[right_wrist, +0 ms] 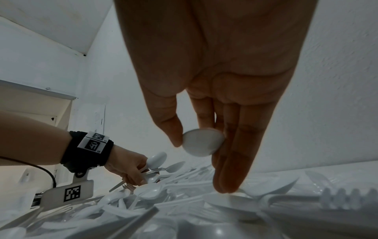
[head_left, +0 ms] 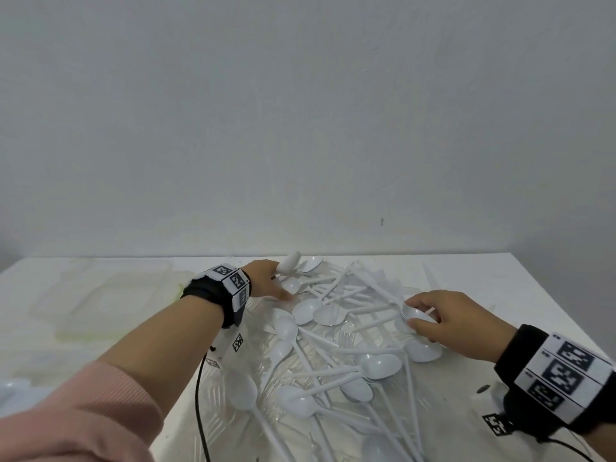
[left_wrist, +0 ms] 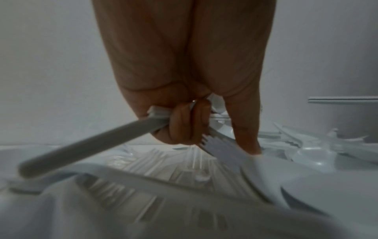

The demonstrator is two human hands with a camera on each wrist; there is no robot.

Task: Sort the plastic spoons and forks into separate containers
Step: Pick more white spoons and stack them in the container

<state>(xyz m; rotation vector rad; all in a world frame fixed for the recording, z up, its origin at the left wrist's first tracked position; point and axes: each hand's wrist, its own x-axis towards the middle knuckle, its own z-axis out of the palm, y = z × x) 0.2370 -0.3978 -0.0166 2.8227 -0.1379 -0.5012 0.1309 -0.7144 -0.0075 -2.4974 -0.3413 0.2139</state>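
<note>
A heap of white plastic spoons and forks [head_left: 333, 345] lies on a clear ribbed plastic sheet [head_left: 233, 411] in the middle of the white table. My left hand [head_left: 283, 288] is at the heap's far left. Its curled fingers [left_wrist: 184, 126] grip white handles [left_wrist: 92, 145], and one held spoon's bowl [head_left: 290, 261] sticks up past the hand. The left forefinger [left_wrist: 247, 137] reaches down onto the pile beside a fork head [left_wrist: 220, 147]. At the heap's right side, my right hand [head_left: 411, 316] pinches a spoon bowl [right_wrist: 204, 140] between thumb and fingers.
Clear plastic containers [head_left: 110, 295] sit on the table at the left, beyond my left forearm. A few white pieces [head_left: 13, 388] lie at the left edge. A grey wall stands right behind the table's far edge [head_left: 433, 255]. A black cable [head_left: 200, 395] hangs from the left wrist.
</note>
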